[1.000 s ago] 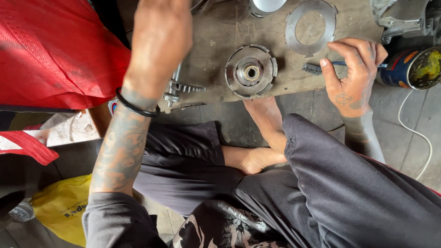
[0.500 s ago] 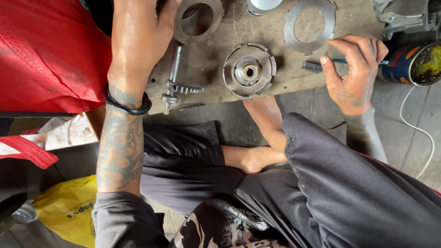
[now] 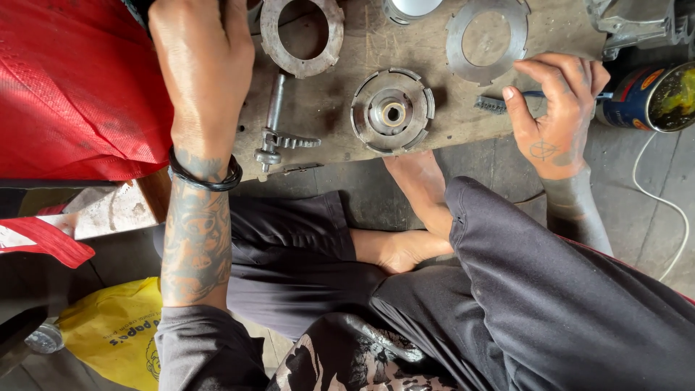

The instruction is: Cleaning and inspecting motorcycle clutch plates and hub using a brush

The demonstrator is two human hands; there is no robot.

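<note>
Since the earlier frame the left hand [image 3: 199, 65] is drawn back beside the toothed ring [image 3: 302, 32], its grasp hidden, while a brush [image 3: 499, 103] is pinched in the right hand [image 3: 554, 108], bristles ahead for cleaning.

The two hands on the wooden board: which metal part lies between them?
In the head view, a round clutch hub lies on the board between the left hand and the right hand.

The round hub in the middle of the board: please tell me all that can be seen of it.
The hub is a round part of grey, worn metal. Its rim carries raised lugs all around, and inside sit stepped rings about a small centre hole. It lies flat on the board, face up, near the front edge. Neither hand touches it: the left hand is off to one side, the right hand to the other.
</note>
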